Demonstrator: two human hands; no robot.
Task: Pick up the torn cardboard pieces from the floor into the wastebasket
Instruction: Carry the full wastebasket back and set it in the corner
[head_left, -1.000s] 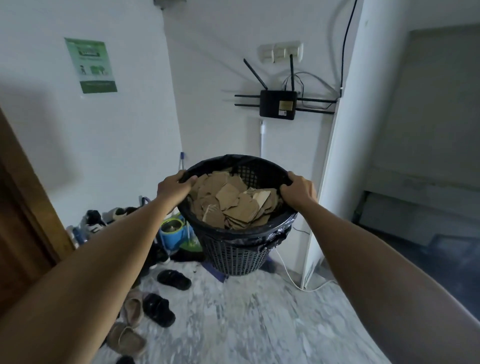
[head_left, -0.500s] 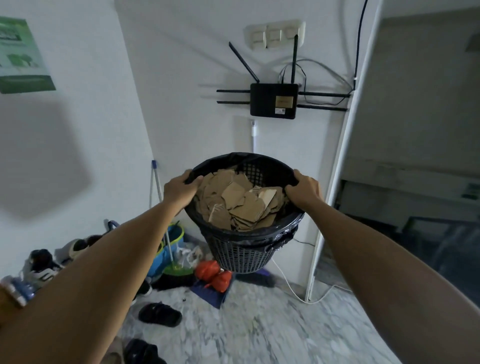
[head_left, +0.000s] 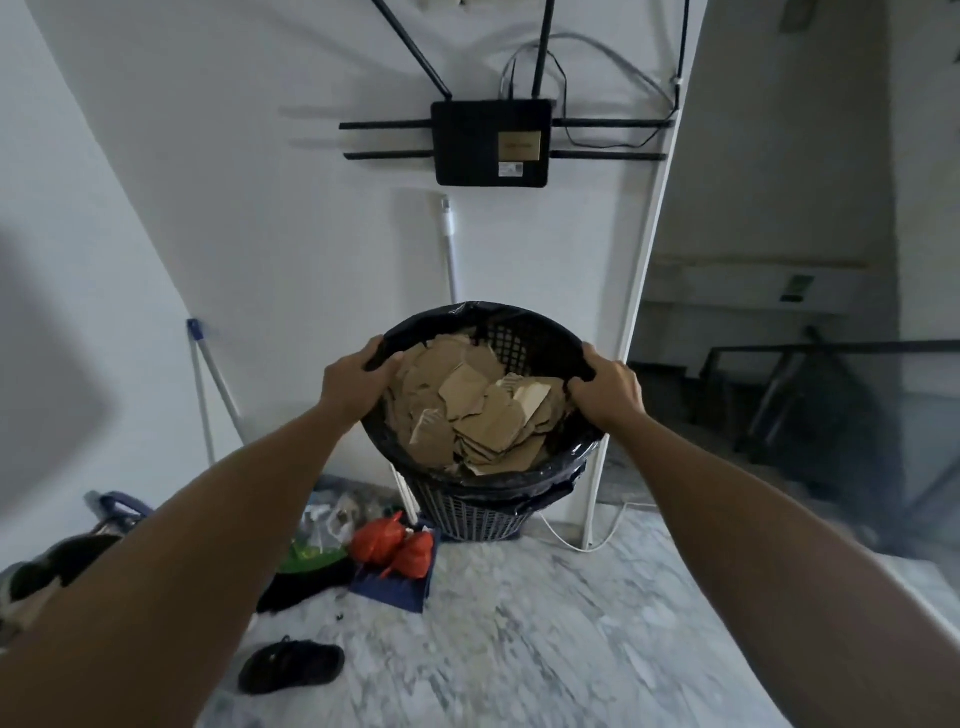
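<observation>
Gripping opposite rim edges, left hand and right hand hold the wastebasket, heaped with torn cardboard pieces, upright between them above the marble floor.

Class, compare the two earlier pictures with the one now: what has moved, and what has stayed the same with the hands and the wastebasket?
The view has swung right and closer to the wall: the green poster has left the frame and the router looms larger. The wastebasket appears carried toward the corner. Unchanged: the left hand and right hand grip its rim, cardboard pieces inside.
</observation>
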